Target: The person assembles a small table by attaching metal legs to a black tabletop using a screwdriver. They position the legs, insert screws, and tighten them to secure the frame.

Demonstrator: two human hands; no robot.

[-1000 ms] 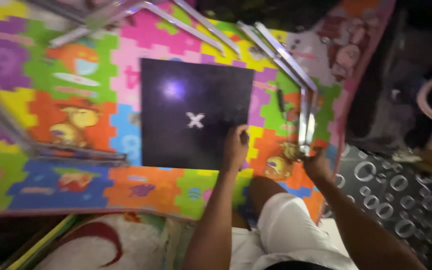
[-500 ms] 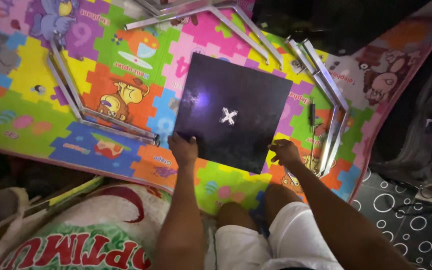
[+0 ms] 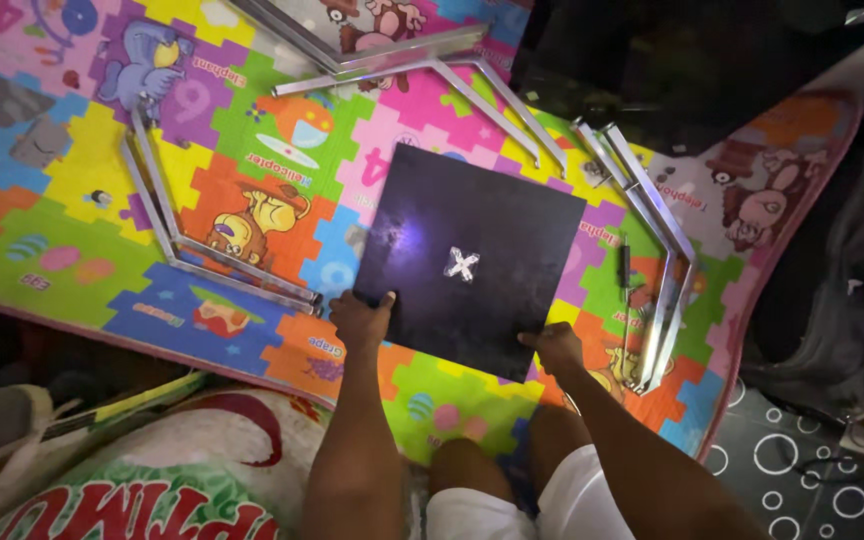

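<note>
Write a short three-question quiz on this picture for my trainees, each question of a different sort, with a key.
1. True or false: both hands grip the near edge of the black board.
2. What lies flat under the board?
A. a bare wooden floor
B. a colourful puzzle mat
C. a glass table
3. What mark shows at the board's middle?

Key
1. True: the left hand and right hand each hold the near edge.
2. B: the puzzle mat, with bent metal bars lying around the board.
3. A pale cross.
</note>
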